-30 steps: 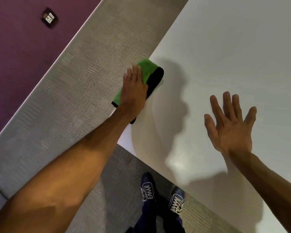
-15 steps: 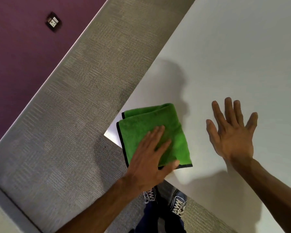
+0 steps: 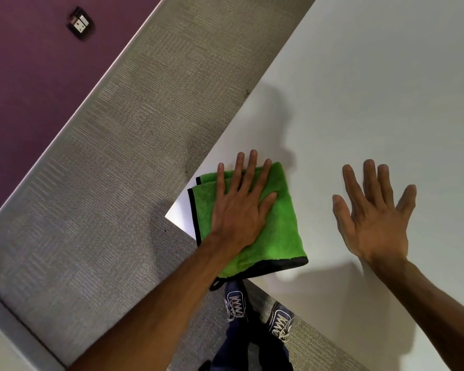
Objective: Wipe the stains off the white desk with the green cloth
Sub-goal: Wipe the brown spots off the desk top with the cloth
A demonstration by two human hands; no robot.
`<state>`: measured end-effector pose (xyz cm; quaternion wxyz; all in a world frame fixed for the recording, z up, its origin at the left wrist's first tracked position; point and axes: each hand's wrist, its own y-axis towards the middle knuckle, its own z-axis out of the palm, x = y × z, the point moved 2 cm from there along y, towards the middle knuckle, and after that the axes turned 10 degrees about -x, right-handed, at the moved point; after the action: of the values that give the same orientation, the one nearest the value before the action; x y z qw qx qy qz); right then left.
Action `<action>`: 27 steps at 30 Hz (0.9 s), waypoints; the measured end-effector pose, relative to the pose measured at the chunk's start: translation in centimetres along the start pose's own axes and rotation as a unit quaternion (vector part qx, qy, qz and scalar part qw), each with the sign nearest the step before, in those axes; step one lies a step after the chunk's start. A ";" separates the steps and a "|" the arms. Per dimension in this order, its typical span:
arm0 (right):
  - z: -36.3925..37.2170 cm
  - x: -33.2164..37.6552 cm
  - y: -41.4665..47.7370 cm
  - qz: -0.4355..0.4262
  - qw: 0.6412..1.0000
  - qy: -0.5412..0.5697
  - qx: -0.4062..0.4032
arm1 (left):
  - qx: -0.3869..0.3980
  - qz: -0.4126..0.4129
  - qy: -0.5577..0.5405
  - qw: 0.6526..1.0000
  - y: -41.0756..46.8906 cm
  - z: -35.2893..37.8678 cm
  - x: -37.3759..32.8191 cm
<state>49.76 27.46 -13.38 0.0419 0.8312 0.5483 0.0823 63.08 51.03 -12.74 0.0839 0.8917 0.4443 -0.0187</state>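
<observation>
A grey, woven-textured carpet floor (image 3: 123,170) is stretching away left of the left hand (image 3: 239,210), meeting a deep purple wall (image 3: 24,89) along a pale skirting strip (image 3: 70,119). A small black-framed socket plate (image 3: 80,22) is sitting on that wall, well up-left of the hand. Light is casting soft shadows on the flat white surface (image 3: 386,76) just beyond the hand.

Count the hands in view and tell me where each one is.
2. The left hand presses flat on the green cloth at the near corner of the white desk. The right hand is spread over bare desk to its right, clear of the cloth.
</observation>
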 end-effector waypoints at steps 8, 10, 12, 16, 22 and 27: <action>-0.4 0.3 0.2 0.011 1.000 0.010 0.022 | -0.002 -0.101 -0.020 0.995 -5.9 -1.3 -2.4; -0.5 0.3 0.1 0.012 1.000 0.005 0.024 | 0.009 -0.142 -0.002 0.990 -8.0 -1.5 -3.2; -0.5 0.3 0.1 0.012 1.000 0.006 0.024 | 0.017 -0.162 0.009 0.987 -8.0 -1.3 -3.6; -0.4 0.2 0.1 0.011 1.000 0.016 0.022 | 0.019 -0.174 0.006 0.985 -6.9 -1.1 -4.0; -0.3 0.3 0.2 0.004 1.000 0.021 0.020 | 0.015 -0.145 0.002 0.989 -5.6 -0.8 -3.3; -0.3 0.3 0.1 0.000 1.000 0.013 0.016 | 0.000 -0.134 -0.010 0.991 -1.2 -0.4 -1.0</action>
<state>49.89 27.72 -13.01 0.0216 0.8305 0.5502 0.0842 61.53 51.02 -12.36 0.0852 0.8240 0.5588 -0.0391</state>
